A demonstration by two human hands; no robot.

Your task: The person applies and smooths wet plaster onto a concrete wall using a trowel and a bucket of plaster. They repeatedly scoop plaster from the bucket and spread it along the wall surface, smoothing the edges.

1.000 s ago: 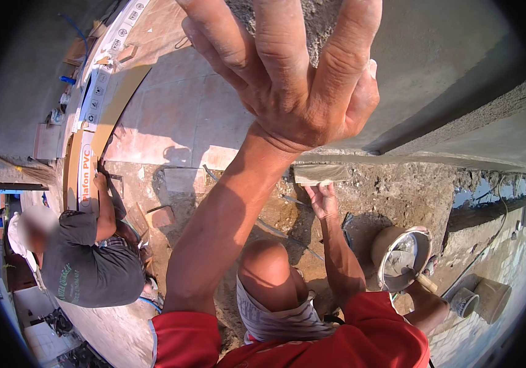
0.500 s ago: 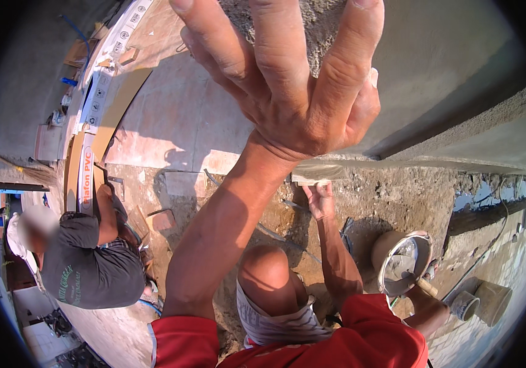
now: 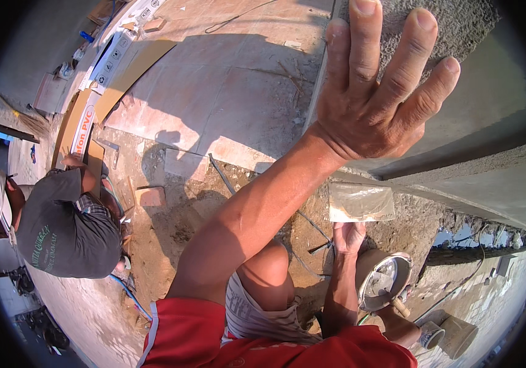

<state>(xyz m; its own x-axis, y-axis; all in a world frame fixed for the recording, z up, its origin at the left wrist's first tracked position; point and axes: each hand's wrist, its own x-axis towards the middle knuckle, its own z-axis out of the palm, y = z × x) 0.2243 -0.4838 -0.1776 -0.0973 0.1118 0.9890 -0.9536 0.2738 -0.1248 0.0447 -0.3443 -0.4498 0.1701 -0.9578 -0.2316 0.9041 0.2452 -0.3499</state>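
My left hand is raised in the foreground with its fingers spread. It overlaps a rough cement surface at the wall; I cannot tell whether it touches. Lower down, my right hand grips the near edge of a flat, pale grey rectangular plate, fingertips hidden beneath it. The plate lies close to the foot of the smooth grey wall. Just right of that forearm stands a mortar-smeared bucket, with a wooden handle at its rim.
A person in a dark shirt crouches at the left, reaching toward long flattened cardboard. Pale floor tiles stretch beyond rough soil crossed by a dark hose. Two more buckets stand at lower right beside a trench.
My left hand has shifted right in view. The plate has turned from nearly edge-on to showing its broad face, with my right hand now lower and further right. The other person's reaching arm has moved.
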